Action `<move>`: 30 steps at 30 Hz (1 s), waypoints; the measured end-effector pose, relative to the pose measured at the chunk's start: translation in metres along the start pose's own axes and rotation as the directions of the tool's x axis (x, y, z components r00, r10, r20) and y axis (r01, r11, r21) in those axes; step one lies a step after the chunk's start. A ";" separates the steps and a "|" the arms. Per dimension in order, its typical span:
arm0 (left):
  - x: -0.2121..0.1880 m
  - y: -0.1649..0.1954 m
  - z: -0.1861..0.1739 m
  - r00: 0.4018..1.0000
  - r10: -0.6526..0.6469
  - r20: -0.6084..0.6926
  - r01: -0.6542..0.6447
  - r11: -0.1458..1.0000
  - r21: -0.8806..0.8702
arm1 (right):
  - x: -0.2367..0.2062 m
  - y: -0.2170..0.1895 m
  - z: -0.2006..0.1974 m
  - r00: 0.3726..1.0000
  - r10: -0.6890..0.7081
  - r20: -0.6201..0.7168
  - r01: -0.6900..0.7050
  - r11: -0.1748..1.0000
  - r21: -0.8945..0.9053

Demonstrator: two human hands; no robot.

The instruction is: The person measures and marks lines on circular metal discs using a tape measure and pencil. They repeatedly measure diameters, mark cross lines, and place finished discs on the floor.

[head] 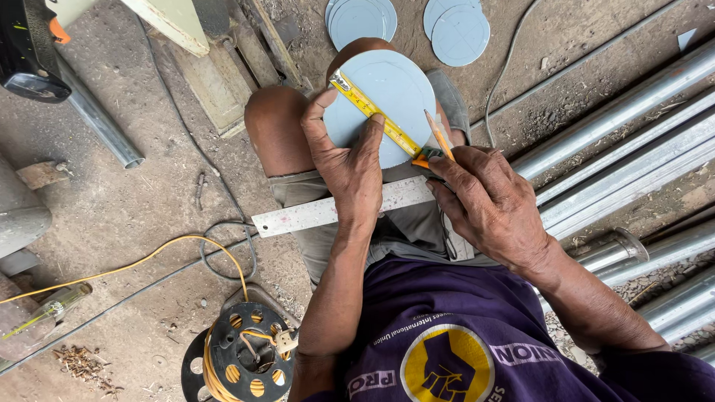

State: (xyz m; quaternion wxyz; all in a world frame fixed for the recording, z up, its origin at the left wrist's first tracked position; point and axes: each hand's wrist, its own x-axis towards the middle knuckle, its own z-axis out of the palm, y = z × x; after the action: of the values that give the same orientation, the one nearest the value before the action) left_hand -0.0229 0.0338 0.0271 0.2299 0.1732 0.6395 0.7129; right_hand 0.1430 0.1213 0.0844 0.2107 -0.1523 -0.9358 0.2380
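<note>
1. A person sits low over a dirt floor (pixel 134 216), and a round grey disc (pixel 387 97) rests on the person's knee, near the middle of the view toward 12 o'clock.
2. The left hand (pixel 346 164) lies flat on the disc with its fingers spread. It presses a yellow tape measure (pixel 376 115) down on the disc.
3. The tape runs slanted across the disc, from 11 o'clock down to 4 o'clock.
4. The right hand (pixel 488 205) is closed around a pencil (pixel 438 134). The pencil tip points up at the right edge of the disc, just beside the tape.
5. The right hand's fingers also touch the low end of the tape, where there is a bit of orange.
6. A flat metal ruler (pixel 328 211) lies across the person's lap, under both hands, and sticks out toward 9 o'clock.
7. More grey discs (pixel 458 33) lie on the floor at 12 o'clock, well apart from the hands.
8. Long shiny metal pipes (pixel 625 160) lie at 3 o'clock.
9. A black reel (pixel 246 353) with yellow cord sits at 7 o'clock.
</note>
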 end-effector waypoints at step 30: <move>0.002 -0.003 -0.013 0.955 0.147 0.259 -0.273 0.778 0.566 | -0.002 -0.001 -0.006 0.991 0.063 0.120 -0.053 0.995 -0.084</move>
State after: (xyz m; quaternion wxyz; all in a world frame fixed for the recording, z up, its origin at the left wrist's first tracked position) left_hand -0.0313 0.0238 0.0223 0.1455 0.3778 0.7808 0.4759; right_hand 0.1471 0.1226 0.0892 0.1397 -0.1728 -0.9510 0.2151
